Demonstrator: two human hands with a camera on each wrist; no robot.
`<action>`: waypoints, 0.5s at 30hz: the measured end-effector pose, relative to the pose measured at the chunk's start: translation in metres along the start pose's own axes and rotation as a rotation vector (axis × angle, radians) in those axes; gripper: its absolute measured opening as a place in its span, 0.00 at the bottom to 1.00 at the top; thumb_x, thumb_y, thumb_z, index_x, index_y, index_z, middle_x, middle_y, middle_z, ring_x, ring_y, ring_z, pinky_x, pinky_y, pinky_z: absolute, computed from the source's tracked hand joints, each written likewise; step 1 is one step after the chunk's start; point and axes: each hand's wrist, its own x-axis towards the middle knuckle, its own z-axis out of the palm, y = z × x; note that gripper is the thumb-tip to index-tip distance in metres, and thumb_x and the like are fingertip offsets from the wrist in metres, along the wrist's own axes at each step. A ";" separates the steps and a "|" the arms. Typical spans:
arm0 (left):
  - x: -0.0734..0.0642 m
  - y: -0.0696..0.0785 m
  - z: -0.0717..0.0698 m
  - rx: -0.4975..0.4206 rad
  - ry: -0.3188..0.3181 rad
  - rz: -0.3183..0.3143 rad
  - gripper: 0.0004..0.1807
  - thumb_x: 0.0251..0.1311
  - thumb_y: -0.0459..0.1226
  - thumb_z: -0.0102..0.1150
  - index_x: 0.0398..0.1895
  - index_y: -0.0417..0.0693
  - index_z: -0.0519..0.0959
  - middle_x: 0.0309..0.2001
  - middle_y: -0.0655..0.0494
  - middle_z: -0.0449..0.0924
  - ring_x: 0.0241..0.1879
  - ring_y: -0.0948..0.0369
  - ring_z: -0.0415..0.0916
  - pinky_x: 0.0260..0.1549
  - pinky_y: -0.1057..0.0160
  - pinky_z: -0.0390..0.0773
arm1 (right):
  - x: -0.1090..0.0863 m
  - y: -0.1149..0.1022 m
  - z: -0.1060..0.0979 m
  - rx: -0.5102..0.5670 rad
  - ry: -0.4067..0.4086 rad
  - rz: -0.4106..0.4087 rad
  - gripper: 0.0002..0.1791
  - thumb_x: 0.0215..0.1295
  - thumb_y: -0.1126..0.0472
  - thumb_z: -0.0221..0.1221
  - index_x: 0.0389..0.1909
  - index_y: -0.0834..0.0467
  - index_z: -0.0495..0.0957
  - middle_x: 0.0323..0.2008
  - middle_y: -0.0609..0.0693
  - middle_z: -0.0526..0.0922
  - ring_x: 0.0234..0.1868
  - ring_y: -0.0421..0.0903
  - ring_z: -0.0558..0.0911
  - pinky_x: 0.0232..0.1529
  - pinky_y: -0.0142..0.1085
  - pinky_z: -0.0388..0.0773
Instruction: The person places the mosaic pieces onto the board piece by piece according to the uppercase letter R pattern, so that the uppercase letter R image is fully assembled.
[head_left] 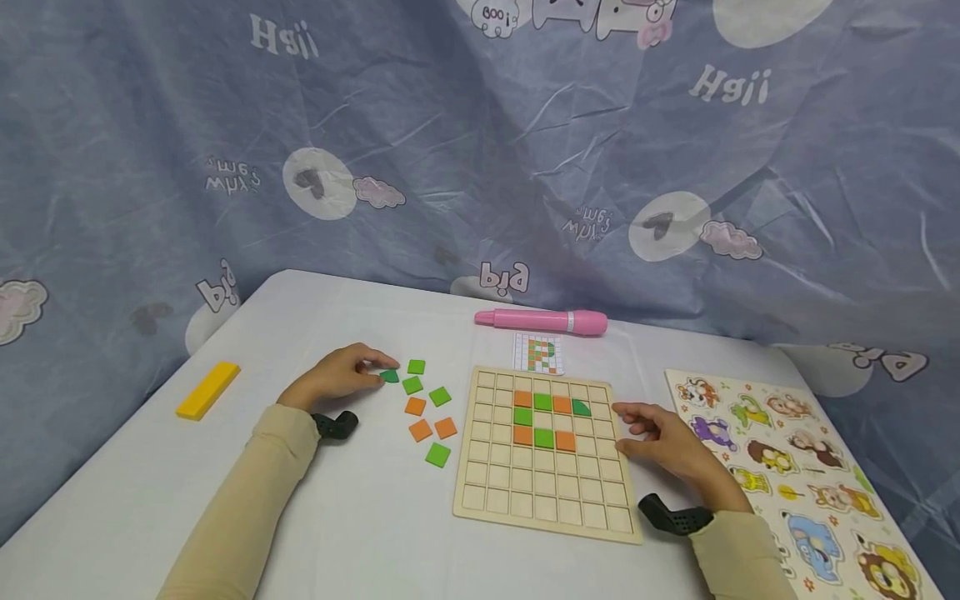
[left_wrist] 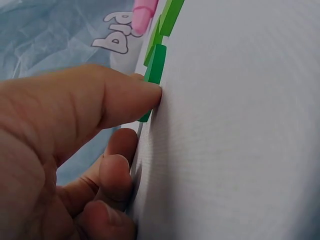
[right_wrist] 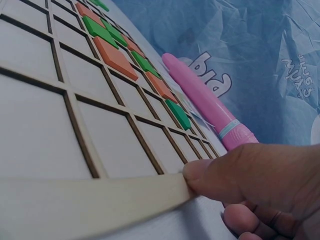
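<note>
My left hand (head_left: 341, 375) pinches a dark green tile with a rounded side (head_left: 389, 376) between thumb and fingers, low over the white table. In the left wrist view the thumb covers part of this tile (left_wrist: 156, 65). Loose light green tiles (head_left: 439, 396) and orange tiles (head_left: 421, 430) lie just right of that hand. A wooden grid board (head_left: 547, 492) holds orange and light green square tiles, plus one dark green rounded tile (head_left: 581, 407). My right hand (head_left: 663, 442) rests at the board's right edge, its thumb (right_wrist: 200, 172) touching the rim.
A small pattern card (head_left: 538, 354) lies behind the board, with a pink pen-shaped object (head_left: 540, 321) beyond it. A yellow block (head_left: 208, 391) is at the left. An animal picture board (head_left: 795, 475) lies at the right. A printed cloth (head_left: 480, 167) hangs behind the table.
</note>
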 end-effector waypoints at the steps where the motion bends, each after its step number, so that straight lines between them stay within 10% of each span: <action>1: -0.001 0.001 0.000 0.003 0.005 -0.009 0.18 0.68 0.33 0.68 0.61 0.49 0.89 0.52 0.49 0.81 0.41 0.56 0.71 0.47 0.56 0.72 | 0.000 0.000 0.000 0.001 -0.001 -0.001 0.32 0.64 0.71 0.72 0.67 0.77 0.74 0.52 0.62 0.80 0.45 0.43 0.73 0.43 0.31 0.73; 15: 0.003 -0.009 0.003 -0.013 0.029 0.023 0.16 0.64 0.38 0.74 0.54 0.46 0.88 0.51 0.51 0.83 0.41 0.58 0.71 0.47 0.57 0.72 | 0.000 0.001 0.000 0.014 -0.001 -0.007 0.32 0.64 0.71 0.72 0.67 0.77 0.75 0.52 0.61 0.80 0.44 0.42 0.73 0.42 0.31 0.73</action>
